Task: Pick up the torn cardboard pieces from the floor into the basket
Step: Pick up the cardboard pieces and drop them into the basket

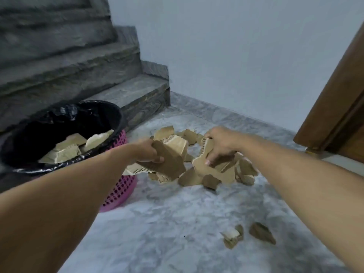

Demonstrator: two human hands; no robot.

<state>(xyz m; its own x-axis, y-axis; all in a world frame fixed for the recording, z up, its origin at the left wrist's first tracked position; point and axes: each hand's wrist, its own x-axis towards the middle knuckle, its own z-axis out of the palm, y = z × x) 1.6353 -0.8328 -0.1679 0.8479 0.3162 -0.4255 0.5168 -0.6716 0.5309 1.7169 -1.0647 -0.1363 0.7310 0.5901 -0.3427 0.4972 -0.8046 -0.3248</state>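
A pink plastic basket (120, 192) lined with a black bag stands at the left, with several torn cardboard pieces (67, 150) inside. My left hand (149, 152) grips a bundle of brown cardboard pieces (171, 158) just right of the basket's rim. My right hand (220, 144) is closed on more cardboard pieces (214, 170) on top of the pile (189, 134) on the grey floor. Two small scraps (262, 233) lie apart on the floor, nearer to me at the right.
Dark stone stairs (128, 95) rise behind the basket at the left. A pale wall (236, 56) closes the back. A brown wooden door (338, 107) stands at the right edge. Grey marbled floor (167, 233) stretches in front of me.
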